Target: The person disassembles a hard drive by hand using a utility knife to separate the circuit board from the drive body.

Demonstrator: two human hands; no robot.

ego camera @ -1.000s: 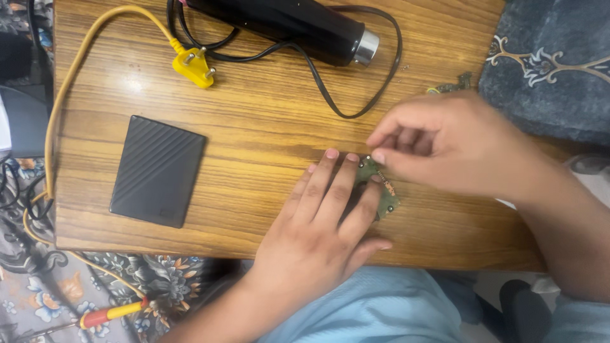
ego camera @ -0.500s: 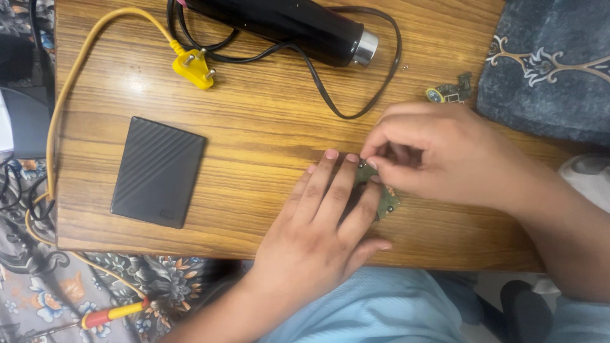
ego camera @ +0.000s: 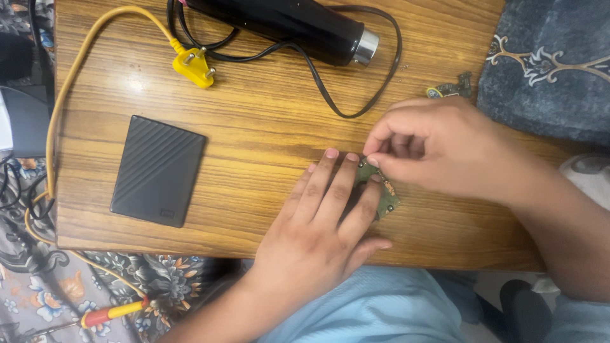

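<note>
One small green circuit board (ego camera: 381, 190) lies near the front edge of the wooden table (ego camera: 267, 140), mostly covered. Your left hand (ego camera: 318, 222) presses flat on it, fingers extended. Your right hand (ego camera: 438, 149) has its fingertips (ego camera: 375, 162) pinched at the board's far edge; what they grip cannot be told. The work appears mid-step. Left of the board: one black ribbed case (ego camera: 159, 170). Beyond the board: one black cylindrical tool (ego camera: 286, 22), one yellow plug (ego camera: 192, 65), one small loose part (ego camera: 452, 87).

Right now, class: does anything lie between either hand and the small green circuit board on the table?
Nothing visible does. The left hand lies flat on the circuit board, and the right hand pinches at its upper edge. The black cable lies farther back.
</note>
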